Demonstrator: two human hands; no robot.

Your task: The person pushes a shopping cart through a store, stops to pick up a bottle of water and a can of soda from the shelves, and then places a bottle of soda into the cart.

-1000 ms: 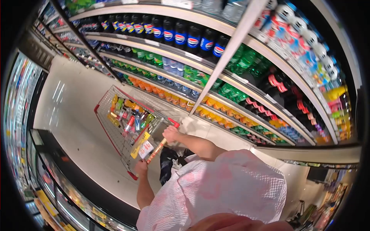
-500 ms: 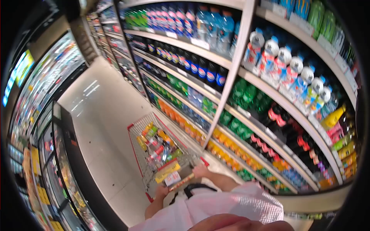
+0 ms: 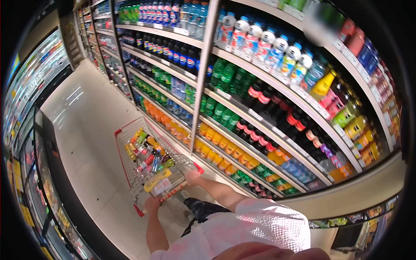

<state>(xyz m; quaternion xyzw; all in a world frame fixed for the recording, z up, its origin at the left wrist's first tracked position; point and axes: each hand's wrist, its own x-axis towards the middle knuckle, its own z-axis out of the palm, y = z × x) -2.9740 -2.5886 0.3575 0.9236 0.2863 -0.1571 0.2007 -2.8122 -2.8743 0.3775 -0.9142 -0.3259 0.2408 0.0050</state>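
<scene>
A wire shopping cart (image 3: pixel 124 167) with red corner pieces stands before me in the aisle. My left hand (image 3: pixel 151 205) is closed around the left end of the cart handle (image 3: pixel 174 191). At the handle's other end, my right hand (image 3: pixel 192 177) is wrapped on it beside the red corner. Several bottles (image 3: pixel 149 152) with colourful labels lie jumbled in the basket. A yellow and white sign (image 3: pixel 161 184) is fixed just ahead of the handle. The undersides of my fingers are hidden.
Drink shelves (image 3: pixel 206 65) run along the right, stacked with soda and juice bottles. A black-edged chiller case (image 3: pixel 52 147) lines the left. Pale tiled floor (image 3: pixel 89 138) stretches between them toward another stocked cooler (image 3: pixel 43 65) at the far left.
The view has turned right, so the cart, hands and shelves appear farther left. More of the right-hand shelves shows. Both hands remain on the handle.
</scene>
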